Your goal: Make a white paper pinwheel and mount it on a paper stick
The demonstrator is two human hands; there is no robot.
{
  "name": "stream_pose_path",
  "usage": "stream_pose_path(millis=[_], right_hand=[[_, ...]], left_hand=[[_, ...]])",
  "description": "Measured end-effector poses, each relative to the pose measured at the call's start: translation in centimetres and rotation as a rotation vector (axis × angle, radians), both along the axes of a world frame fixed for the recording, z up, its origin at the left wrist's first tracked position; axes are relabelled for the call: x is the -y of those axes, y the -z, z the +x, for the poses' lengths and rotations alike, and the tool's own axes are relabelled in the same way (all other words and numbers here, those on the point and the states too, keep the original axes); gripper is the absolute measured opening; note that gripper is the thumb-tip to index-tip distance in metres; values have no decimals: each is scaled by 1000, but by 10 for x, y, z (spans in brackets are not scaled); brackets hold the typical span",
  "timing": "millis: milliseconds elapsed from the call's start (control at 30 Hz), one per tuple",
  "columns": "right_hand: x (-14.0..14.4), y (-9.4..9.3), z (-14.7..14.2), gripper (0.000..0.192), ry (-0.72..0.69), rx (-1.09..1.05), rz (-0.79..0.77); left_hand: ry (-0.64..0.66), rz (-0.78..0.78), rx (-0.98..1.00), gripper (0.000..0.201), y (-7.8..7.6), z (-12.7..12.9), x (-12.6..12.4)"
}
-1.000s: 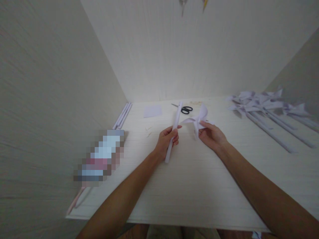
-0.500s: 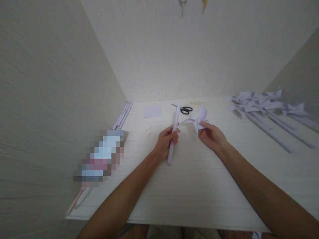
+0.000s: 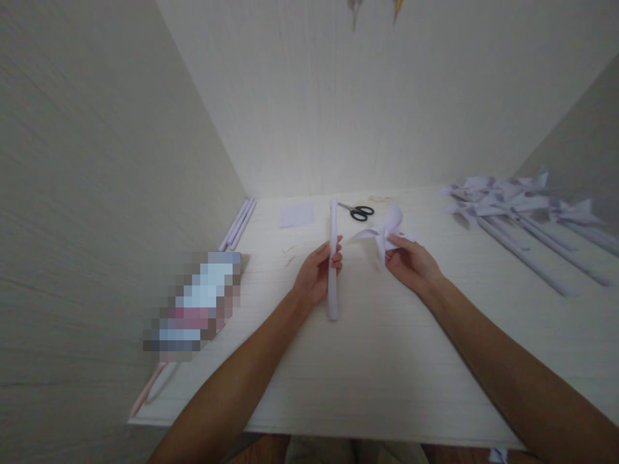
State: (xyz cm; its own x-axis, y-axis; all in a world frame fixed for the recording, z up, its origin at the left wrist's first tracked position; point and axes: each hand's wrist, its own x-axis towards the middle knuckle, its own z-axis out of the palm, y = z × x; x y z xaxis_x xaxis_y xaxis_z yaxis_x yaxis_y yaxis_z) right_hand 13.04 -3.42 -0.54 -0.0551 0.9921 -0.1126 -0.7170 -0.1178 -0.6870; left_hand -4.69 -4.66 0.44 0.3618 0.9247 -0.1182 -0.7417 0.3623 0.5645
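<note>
Above the middle of the white table, my left hand is closed round a rolled paper stick, which points away from me, nearly upright in the view. To its right, my right hand pinches a paper pinwheel head with curled blades near its centre. Stick and pinwheel head are apart. Black-handled scissors lie just beyond, between the two hands, blades toward the stick.
Finished paper pinwheels lie in a group at the right. Several paper sticks rest by the left wall, near a blurred-out object. A square paper sheet and small scraps lie on the table.
My left hand has shifted slightly left and turned the paper stick more upright, its far end swinging left off the scissors' blades. My right hand and the pinwheel head have barely moved.
</note>
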Motion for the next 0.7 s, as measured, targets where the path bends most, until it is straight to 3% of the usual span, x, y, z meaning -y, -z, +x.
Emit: stream_pose_path(millis=[400,700], right_hand=[[1,-1,-1,16,4,15,34],[1,-1,-1,17,-1,33,43]], left_hand=[[93,-52,127,20,-2,-3,2],[154,33,93,26,-4,-4,6]])
